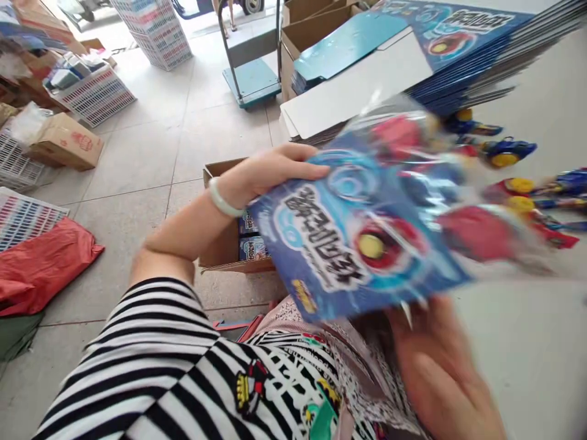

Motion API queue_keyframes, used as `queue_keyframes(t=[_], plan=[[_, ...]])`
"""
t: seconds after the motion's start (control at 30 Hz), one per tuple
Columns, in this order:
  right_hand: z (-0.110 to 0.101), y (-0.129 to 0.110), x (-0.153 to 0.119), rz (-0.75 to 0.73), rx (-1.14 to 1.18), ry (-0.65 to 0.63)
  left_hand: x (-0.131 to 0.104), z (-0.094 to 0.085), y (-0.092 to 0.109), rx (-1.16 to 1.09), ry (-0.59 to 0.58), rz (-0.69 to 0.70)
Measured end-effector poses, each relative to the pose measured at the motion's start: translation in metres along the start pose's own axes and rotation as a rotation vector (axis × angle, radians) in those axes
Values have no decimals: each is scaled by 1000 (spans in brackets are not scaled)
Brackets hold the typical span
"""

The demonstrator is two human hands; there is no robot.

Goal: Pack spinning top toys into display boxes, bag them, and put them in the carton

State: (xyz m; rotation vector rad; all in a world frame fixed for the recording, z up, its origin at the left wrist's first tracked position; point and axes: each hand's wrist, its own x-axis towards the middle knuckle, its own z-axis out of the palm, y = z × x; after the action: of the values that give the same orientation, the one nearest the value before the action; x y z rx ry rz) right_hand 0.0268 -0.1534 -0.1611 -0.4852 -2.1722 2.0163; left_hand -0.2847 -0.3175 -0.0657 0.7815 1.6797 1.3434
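Observation:
A blue printed toy package [321, 244] is held tilted in front of my body. It has a picture of a red and yellow round toy and large dark lettering. Clear plastic wrap around its far side shows red and blue toy parts, blurred by motion. My left hand [279, 168], with a pale bangle at the wrist, grips its upper left edge, thumb on the front. My right hand [440, 360] is closed at its lower edge; those fingertips are partly hidden behind the card and smeared. Loose blue, red and yellow toy pieces [509, 153] lie on the white table [518, 330].
Stacks of blue printed cards [477, 55] and white-backed cards [358, 85] lie at the table's far end. An open carton [220, 244] with blue boxes stands below my left arm. A platform trolley [252, 82], plastic crates [96, 91] and a red sack [46, 263] are on the tiled floor.

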Motion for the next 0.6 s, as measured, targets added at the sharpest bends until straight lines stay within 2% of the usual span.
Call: queue_keyframes(t=[0.07,0.17,0.23,0.3,0.37,0.47,0.6], plan=[[36,11,39,59,216,-141,-20,-53,-26,52,149,-145],[93,44,103,312,390,-391,-31,-122,-78,126,299,-303],[118,69,135,450,378,-453,-29,-157,-120,107,312,-381],[126,89,151,500,299,-448,-21,-182,-166,64,261,-445],[113,99,153,481,242,-415,-9,-195,-215,69,173,-490],[67,96,136,436,178,-286,16,-197,-287,207,46,-568],[2,84,96,477,47,92,51,-186,-373,313,-69,-651]])
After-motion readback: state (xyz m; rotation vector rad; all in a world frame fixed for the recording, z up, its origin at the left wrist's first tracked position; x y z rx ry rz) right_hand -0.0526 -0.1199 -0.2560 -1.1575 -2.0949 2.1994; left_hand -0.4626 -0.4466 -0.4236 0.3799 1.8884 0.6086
